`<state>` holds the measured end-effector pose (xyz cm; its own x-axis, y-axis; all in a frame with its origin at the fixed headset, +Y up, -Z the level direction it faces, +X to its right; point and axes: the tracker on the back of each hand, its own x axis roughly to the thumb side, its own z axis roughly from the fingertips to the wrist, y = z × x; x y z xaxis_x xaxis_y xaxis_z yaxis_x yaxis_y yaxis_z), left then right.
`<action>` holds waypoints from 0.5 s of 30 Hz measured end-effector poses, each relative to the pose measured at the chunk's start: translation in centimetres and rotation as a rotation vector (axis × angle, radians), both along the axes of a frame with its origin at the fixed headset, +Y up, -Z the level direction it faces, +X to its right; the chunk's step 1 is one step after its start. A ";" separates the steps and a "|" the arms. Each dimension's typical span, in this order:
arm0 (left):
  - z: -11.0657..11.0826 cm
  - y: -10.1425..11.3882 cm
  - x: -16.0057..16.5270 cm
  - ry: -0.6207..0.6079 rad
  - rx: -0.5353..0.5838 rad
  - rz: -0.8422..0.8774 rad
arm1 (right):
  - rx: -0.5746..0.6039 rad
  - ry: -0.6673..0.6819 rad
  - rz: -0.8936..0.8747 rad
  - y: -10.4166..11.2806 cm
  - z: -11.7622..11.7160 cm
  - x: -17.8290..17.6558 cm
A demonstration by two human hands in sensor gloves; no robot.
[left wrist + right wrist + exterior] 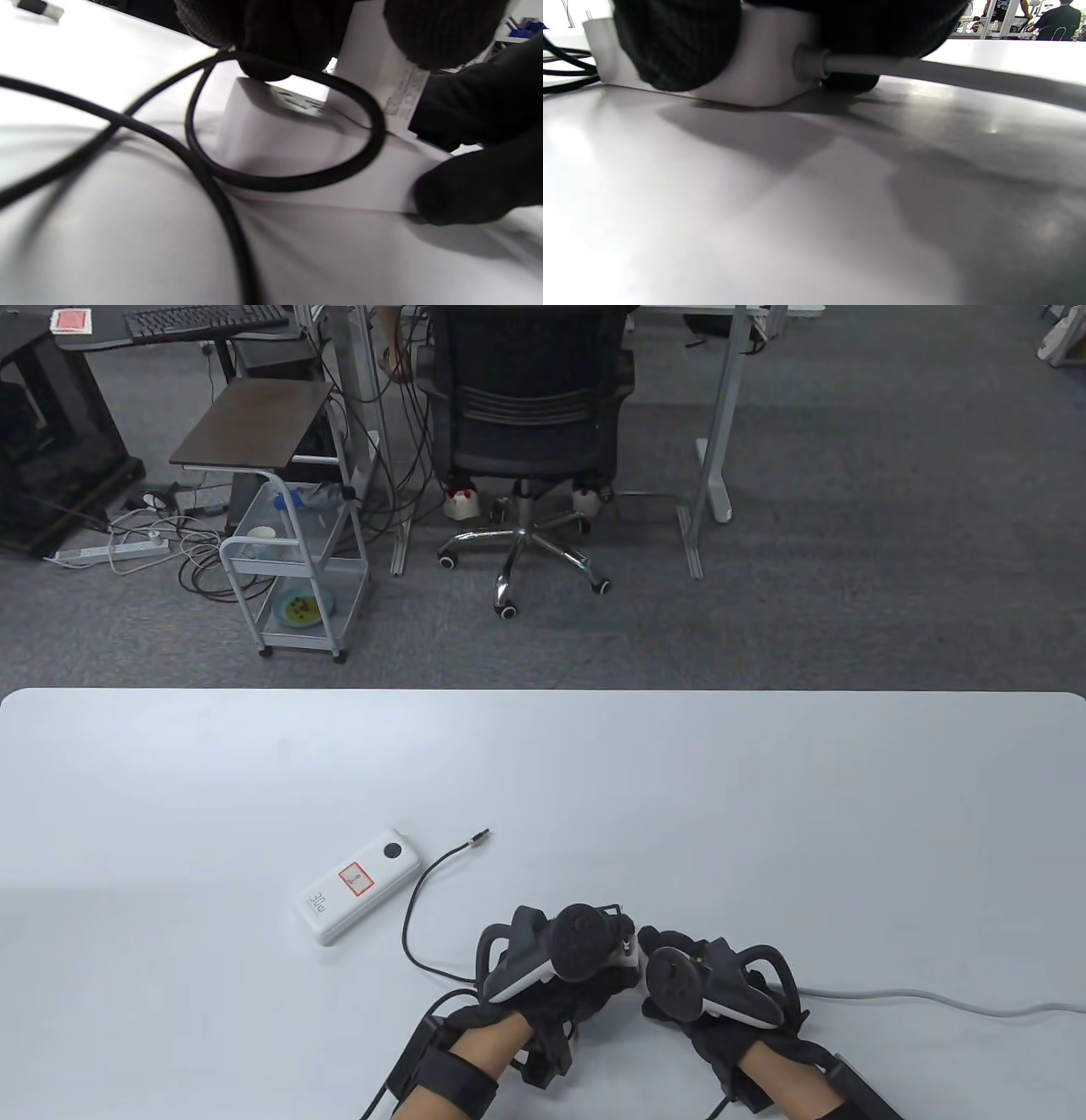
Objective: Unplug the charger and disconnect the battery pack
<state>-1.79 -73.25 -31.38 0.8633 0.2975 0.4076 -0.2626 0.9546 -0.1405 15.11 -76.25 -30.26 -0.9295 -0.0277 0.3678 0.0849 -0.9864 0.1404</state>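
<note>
Charger (373, 55) gripped by left hand (551, 967) atop power strip (297, 169), which right hand (704, 984) holds down

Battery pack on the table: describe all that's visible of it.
The battery pack is a white, rounded slab, plastic by its look, lying flat and diagonal on the table, left of both hands. Its top shows a dark round button, an orange-bordered sticker and grey lettering. Nothing touches it; the black cable's plug lies free beside it.
</note>
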 end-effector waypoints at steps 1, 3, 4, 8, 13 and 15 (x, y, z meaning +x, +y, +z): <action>0.4 0.2 0.2 -0.007 0.048 -0.022 | 0.006 0.000 0.008 0.0 0.0 -0.1; 0.9 0.5 0.6 -0.002 0.093 -0.085 | 0.005 0.003 0.014 0.0 0.1 -0.1; 0.7 0.5 0.5 0.001 0.064 -0.052 | 0.008 0.004 0.012 0.0 0.1 -0.1; 0.4 0.4 -0.1 -0.006 0.025 -0.007 | 0.005 0.006 0.008 0.0 0.1 -0.1; 0.8 0.9 0.0 -0.004 0.058 -0.001 | 0.004 0.007 0.010 0.0 0.1 -0.1; 0.9 1.4 -0.2 -0.003 0.060 0.022 | 0.005 0.006 0.016 0.0 0.1 -0.1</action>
<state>-2.00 -71.84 -30.44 0.8558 0.2913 0.4276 -0.2833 0.9554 -0.0840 14.99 -76.25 -30.15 -0.9268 -0.0449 0.3728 0.1018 -0.9857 0.1345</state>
